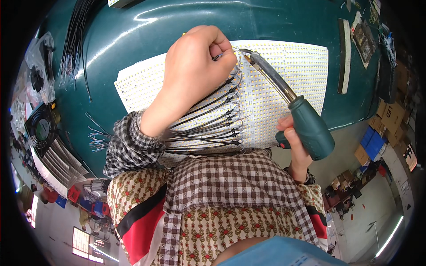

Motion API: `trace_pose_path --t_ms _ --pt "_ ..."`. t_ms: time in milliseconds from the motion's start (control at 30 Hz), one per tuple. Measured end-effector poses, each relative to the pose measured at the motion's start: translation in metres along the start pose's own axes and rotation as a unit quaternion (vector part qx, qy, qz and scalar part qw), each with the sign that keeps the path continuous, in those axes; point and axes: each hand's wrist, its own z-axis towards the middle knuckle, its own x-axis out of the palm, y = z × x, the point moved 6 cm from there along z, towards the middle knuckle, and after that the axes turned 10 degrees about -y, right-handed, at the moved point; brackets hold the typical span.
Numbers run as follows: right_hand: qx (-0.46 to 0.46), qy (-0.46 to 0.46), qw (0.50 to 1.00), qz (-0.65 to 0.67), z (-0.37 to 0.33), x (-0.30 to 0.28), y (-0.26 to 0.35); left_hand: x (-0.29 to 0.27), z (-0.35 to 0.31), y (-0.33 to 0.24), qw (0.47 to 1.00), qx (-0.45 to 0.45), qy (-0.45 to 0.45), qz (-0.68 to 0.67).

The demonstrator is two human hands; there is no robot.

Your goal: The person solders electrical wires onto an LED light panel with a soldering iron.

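My left hand [193, 62] is closed in a pinch on the end of a black wire, over the far part of a white LED panel [288, 80]. In my right hand [296, 144] is a green-handled soldering gun [310, 128]. Its angled tip sits at the panel's far edge, just right of my left fingertips; whether it touches the board cannot be made out. Several black wires [208, 126] with thin leads are joined in a row down the panel's middle and trail left under my left forearm. The panel lies on a green table mat [146, 26].
Loose black wires [77, 44] hang over the mat at the far left. A black fan [42, 126] and stacked pale strips [62, 166] stand at the left edge. On the right lie a narrow bar [344, 55] and a dark soldering tray [364, 40]; cardboard boxes [390, 117] are beyond.
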Motion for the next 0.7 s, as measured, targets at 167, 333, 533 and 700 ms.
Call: trace_pose_path --t_ms 167,333,533,700 --pt "-0.019 0.015 0.999 -0.02 0.0012 -0.0019 -0.0024 0.0007 0.0006 0.0021 1.0 -0.012 0.013 -0.01" --pt "-0.026 0.021 0.999 -0.017 0.0021 -0.0033 -0.0057 0.0003 0.0002 0.0003 1.0 -0.005 0.004 0.002" --pt "-0.019 0.018 1.0 -0.016 0.0018 -0.0041 -0.0073 0.0 0.0 -0.0007 1.0 -0.01 0.003 0.009" --pt "-0.021 0.009 0.999 -0.035 0.0009 -0.0042 -0.0074 0.0003 -0.0002 -0.0005 1.0 -0.011 0.005 0.008"
